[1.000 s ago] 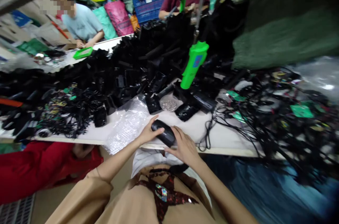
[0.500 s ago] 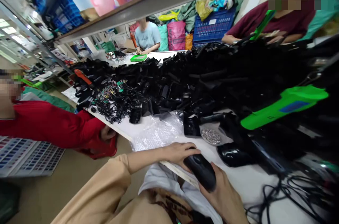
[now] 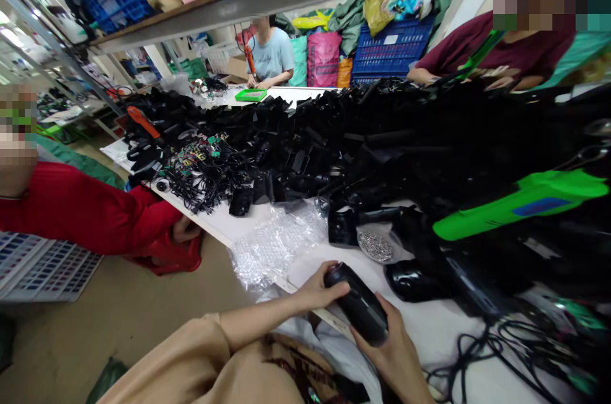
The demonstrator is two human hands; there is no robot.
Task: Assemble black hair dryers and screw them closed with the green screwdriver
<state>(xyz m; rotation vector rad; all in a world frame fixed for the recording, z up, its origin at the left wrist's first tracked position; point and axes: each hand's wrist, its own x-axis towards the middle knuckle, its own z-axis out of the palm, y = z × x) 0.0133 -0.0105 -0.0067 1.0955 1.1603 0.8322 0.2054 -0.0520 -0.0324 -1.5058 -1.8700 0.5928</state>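
A white worktop [image 3: 436,324] runs across the scene, beneath a shelf [image 3: 286,6] with a wooden edge. A broad heap of black plastic parts [image 3: 382,137] covers much of it, too dark in the middle to tell piece from piece. A person in red [image 3: 86,207] is at the left; a person in light blue [image 3: 272,57] and a person in maroon [image 3: 529,54] are on the far side. A bright green tool [image 3: 515,203] slants over the right part of the heap. Clear bubble wrap [image 3: 281,238] lies at the front edge, and a tangle of wires and circuit boards [image 3: 195,165] sits farther left. The left hand [image 3: 317,289] has its grip closed around one end of a rounded black casing [image 3: 360,305], thumb on top; the right hand [image 3: 394,353] has its grip closed around the other end. The casing is tilted, near the worktop's front edge. Just beyond it lie a glossy black shell [image 3: 415,280] and a clear bag of tiny metal pieces [image 3: 377,245].
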